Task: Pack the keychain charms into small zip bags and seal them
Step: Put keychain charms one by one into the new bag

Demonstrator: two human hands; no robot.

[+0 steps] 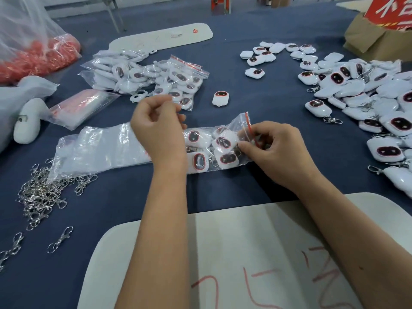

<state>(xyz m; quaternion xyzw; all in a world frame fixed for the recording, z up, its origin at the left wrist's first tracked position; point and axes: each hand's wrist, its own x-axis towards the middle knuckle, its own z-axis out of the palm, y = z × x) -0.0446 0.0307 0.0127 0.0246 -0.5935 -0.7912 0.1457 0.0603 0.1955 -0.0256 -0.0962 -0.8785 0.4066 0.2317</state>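
A small clear zip bag with a red zip strip lies on the blue table in front of me. It holds several white keychain charms with dark red-rimmed faces. My right hand pinches the bag at its red strip on the right end. My left hand hovers over the bag's left end with its fingers curled. The fingertips are blurred and I see nothing between them. One loose charm lies just beyond the bag.
A big heap of loose charms covers the right side. Filled zip bags are piled at the back left, with a stack of empty bags beside them. Metal clasps are heaped at the near left. A white board lies under my forearms.
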